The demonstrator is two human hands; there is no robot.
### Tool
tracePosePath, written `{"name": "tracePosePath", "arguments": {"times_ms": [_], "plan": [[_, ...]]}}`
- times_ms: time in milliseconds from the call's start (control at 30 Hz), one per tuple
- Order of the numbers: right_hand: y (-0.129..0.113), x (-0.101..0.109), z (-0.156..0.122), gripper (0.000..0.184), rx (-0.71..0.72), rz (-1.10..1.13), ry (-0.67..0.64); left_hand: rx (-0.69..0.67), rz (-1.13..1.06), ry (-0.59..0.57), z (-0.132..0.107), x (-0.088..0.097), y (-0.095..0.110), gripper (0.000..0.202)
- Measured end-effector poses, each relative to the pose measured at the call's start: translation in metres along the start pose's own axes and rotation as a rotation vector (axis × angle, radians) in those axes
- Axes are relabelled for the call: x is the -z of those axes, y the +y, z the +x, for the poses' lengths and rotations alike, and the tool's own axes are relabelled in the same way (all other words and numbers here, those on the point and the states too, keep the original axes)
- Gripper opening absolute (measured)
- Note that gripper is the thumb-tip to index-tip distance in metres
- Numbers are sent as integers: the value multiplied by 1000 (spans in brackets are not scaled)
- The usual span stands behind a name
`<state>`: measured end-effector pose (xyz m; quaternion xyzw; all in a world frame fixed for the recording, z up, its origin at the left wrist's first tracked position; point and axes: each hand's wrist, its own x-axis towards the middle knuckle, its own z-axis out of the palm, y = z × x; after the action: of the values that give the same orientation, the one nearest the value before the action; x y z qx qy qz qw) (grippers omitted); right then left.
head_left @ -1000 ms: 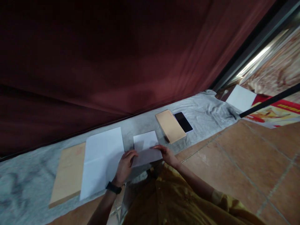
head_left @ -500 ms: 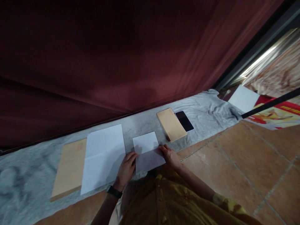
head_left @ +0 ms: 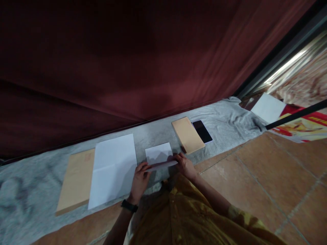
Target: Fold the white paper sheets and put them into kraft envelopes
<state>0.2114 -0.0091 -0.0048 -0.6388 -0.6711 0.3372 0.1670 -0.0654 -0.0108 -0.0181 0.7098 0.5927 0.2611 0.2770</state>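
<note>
A small white sheet of paper [head_left: 158, 153] lies on a grey cloth [head_left: 33, 187] on the floor, its near half lifted and turned up toward the far half. My left hand [head_left: 140, 179], with a black wristband, pinches the raised flap at its left corner. My right hand [head_left: 186, 165] grips the flap at its right corner. A larger white sheet [head_left: 112, 167] with a crease across it lies flat just left of my left hand.
A tan envelope [head_left: 75, 180] lies under the large sheet's left side. Another tan envelope [head_left: 187, 134] and a black phone [head_left: 201, 131] lie to the right. A dark red curtain [head_left: 127, 58] hangs behind. Tiled floor [head_left: 268, 177], a white sheet [head_left: 268, 107] and a black pole [head_left: 296, 114] are at right.
Both hands have lifted the near half of the small sheet off the cloth and swung it up toward the far half; half a second ago it lay nearly flat.
</note>
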Motion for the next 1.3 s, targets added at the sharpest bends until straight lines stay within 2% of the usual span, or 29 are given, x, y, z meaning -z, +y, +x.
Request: {"name": "tracePosePath", "arguments": {"times_ms": [100, 367, 500, 800, 867, 967, 1033, 1133, 1233, 1300], "plan": [[0, -2, 4, 17, -22, -37, 19, 28, 27, 43, 7, -3, 2, 20], [2, -4, 8, 12, -32, -23, 26, 62, 25, 52, 10, -6, 2, 23], [-2, -3, 8, 14, -56, -45, 37, 83, 16, 89, 10, -9, 6, 23], [-14, -4, 8, 25, -112, -278, 46, 129, 32, 171, 16, -17, 8, 21], [-15, -5, 8, 26, -118, -308, 50, 167, 22, 192, 14, -18, 9, 28], [-16, -6, 9, 27, -125, -334, 43, 200, -8, 235, 9, -20, 15, 57], [-18, -5, 9, 28, -126, -339, 38, 166, 36, 289, 3, -21, 21, 70], [-20, -2, 10, 28, -137, -337, 30, 11, 239, 360, -10, -26, 29, 73], [-21, -1, 11, 27, -142, -329, 12, -223, 416, 243, -20, -34, 35, 63], [-20, -1, 13, 28, -144, -331, 4, -315, 482, 131, -24, -40, 38, 62]]}}
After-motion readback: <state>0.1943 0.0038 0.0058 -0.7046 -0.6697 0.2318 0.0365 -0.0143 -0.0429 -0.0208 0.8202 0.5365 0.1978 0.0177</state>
